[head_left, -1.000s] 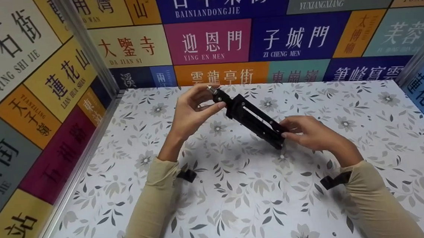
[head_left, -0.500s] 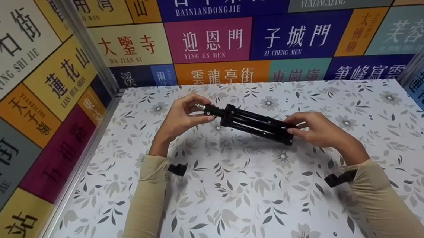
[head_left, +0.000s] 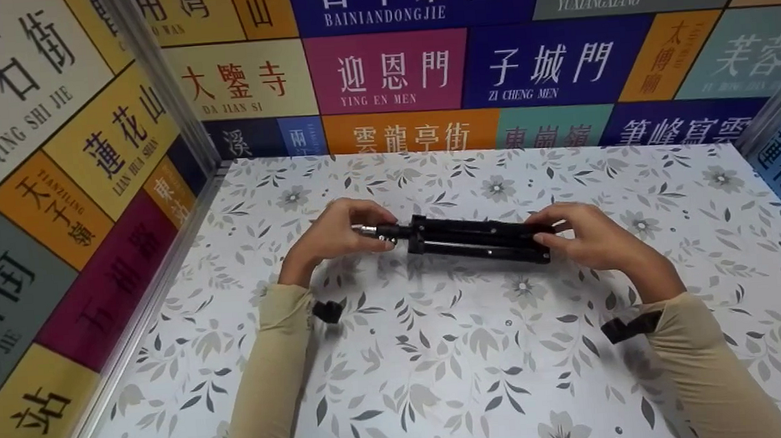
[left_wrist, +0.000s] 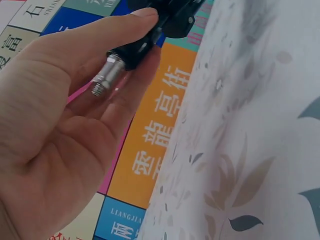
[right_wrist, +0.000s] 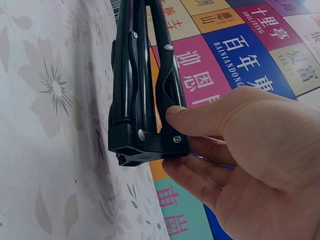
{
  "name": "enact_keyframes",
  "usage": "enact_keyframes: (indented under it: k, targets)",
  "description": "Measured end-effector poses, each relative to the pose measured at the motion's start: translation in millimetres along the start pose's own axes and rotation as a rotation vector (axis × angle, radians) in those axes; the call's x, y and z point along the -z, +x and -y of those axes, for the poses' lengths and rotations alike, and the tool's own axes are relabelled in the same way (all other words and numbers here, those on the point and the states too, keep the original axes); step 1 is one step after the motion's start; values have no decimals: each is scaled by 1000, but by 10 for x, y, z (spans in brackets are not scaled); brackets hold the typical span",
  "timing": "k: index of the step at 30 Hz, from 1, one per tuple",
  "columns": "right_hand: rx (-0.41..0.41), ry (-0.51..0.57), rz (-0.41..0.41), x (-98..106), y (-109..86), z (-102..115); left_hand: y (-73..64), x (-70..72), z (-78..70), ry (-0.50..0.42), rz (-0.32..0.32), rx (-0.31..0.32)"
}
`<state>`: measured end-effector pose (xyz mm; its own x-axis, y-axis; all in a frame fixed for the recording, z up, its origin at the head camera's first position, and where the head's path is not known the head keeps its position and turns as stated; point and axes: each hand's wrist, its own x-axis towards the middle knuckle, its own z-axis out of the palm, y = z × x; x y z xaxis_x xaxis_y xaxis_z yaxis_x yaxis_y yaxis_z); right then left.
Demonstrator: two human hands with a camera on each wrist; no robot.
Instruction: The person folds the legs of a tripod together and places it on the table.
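Observation:
A small black tripod (head_left: 478, 242), legs folded together, lies nearly level between both hands in the head view. My left hand (head_left: 328, 237) pinches its neck between thumb and fingers. Beyond that pinch a silver threaded stud (left_wrist: 107, 76) points back toward the left palm. At the other end, my right hand (head_left: 590, 236) grips one leg near the squared tip, thumb on one side and fingers on the other. The right wrist view shows the legs (right_wrist: 125, 95) with rivets along them. Whether the tripod touches the table cannot be told.
A table with a white leaf-and-flower cover (head_left: 443, 380) lies beneath the hands. Panels of colourful street-name signs (head_left: 387, 75) rise behind it and along the left and right. Black straps (head_left: 328, 311) sit at both wrists.
The tripod has turned from a steep slant to almost level. Its stud end has come down and to the left with my left hand, while my right hand has shifted slightly right.

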<state>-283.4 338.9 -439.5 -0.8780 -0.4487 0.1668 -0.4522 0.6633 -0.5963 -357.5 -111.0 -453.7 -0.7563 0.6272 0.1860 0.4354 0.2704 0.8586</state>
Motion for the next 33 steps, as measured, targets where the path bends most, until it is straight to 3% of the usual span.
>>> enact_keyframes:
  k: [16, 33]
  targets:
    - [16, -31, 8, -25, -6, -29, 22, -99, 91, 89, 82, 104]
    - [0, -15, 58, -64, 18, -37, -1, -131, 182, 129, 109, 145]
